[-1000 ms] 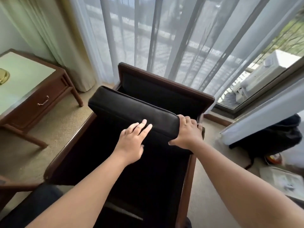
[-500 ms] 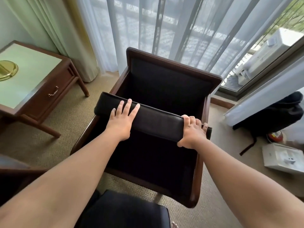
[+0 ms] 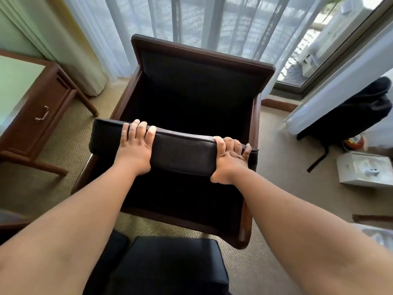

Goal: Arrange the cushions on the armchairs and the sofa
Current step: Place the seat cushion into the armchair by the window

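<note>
Both hands grip a black seat cushion [image 3: 182, 155] held on edge across the front of the wooden armchair [image 3: 202, 58]. The left hand [image 3: 134, 151] curls its fingers over the top edge, and the right hand [image 3: 228, 161] clamps the right end, fingers on top and thumb below. The cushion's left end juts past the chair's left arm, and in the dark it is hard to tell whether its lower edge touches the seat.

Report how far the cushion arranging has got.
Done: nothing that shows. In hand: left hand and right hand grip the black cushion on edge over the seat of the armchair. Left: lay it down, then the second cushion in the foreground.
</note>
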A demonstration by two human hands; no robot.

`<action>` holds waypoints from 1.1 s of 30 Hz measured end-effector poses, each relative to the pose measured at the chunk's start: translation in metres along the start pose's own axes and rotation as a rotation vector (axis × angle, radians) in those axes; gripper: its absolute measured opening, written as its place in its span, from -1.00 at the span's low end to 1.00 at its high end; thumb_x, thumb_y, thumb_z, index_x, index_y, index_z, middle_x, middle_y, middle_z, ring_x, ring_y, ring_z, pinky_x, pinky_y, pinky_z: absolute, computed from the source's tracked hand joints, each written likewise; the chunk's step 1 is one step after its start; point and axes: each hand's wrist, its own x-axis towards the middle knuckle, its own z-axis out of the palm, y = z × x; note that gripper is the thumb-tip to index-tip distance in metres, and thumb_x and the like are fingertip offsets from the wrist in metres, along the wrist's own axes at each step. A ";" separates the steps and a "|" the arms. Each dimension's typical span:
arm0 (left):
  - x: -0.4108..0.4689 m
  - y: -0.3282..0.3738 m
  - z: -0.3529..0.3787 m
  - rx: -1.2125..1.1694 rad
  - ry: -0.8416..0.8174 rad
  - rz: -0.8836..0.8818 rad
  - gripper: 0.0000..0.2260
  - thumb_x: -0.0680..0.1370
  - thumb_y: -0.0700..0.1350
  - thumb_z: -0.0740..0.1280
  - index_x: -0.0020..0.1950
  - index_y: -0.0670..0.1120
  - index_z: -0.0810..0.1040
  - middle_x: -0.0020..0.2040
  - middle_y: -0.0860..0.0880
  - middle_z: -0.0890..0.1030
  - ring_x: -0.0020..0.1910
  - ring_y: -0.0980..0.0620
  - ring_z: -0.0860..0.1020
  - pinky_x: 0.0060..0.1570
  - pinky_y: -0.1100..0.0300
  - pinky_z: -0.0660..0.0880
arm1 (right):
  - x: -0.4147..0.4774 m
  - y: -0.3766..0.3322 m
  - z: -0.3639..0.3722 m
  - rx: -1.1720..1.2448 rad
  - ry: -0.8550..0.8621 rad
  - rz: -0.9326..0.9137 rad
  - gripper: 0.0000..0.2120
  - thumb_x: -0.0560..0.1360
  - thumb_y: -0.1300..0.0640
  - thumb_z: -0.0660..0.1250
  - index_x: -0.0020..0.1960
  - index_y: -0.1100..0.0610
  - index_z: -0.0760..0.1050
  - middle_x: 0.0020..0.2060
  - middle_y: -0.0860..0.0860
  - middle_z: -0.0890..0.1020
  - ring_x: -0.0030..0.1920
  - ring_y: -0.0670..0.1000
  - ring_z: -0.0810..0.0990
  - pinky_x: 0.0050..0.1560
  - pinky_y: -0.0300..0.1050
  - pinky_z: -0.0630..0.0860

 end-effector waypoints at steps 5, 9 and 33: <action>-0.017 0.010 0.010 0.031 -0.130 -0.075 0.06 0.33 -0.01 0.43 0.54 -0.07 -0.29 0.52 -0.19 -0.10 0.56 -0.25 -0.19 0.53 -0.24 -0.29 | -0.008 0.002 0.018 -0.026 -0.068 0.005 0.17 0.23 0.01 0.52 0.54 -0.11 -0.26 0.54 0.05 -0.10 0.57 0.18 -0.21 0.49 0.34 -0.39; -0.022 0.017 0.009 0.054 -0.183 -0.097 0.06 0.36 0.00 0.42 0.54 -0.08 -0.34 0.52 -0.20 -0.13 0.54 -0.25 -0.20 0.51 -0.26 -0.33 | -0.007 0.007 0.025 -0.039 -0.093 -0.006 0.20 0.25 -0.01 0.53 0.54 -0.13 -0.31 0.57 0.07 -0.14 0.58 0.19 -0.25 0.47 0.33 -0.43; -0.026 -0.030 0.080 0.072 -0.136 0.362 0.02 0.43 0.18 0.37 0.49 -0.07 -0.39 0.49 -0.21 -0.16 0.50 -0.24 -0.14 0.43 -0.20 -0.14 | -0.028 -0.020 0.109 -0.177 0.082 0.126 0.12 0.13 -0.08 0.52 0.53 -0.05 -0.03 0.39 0.04 0.12 0.44 0.15 0.09 0.46 0.27 -0.13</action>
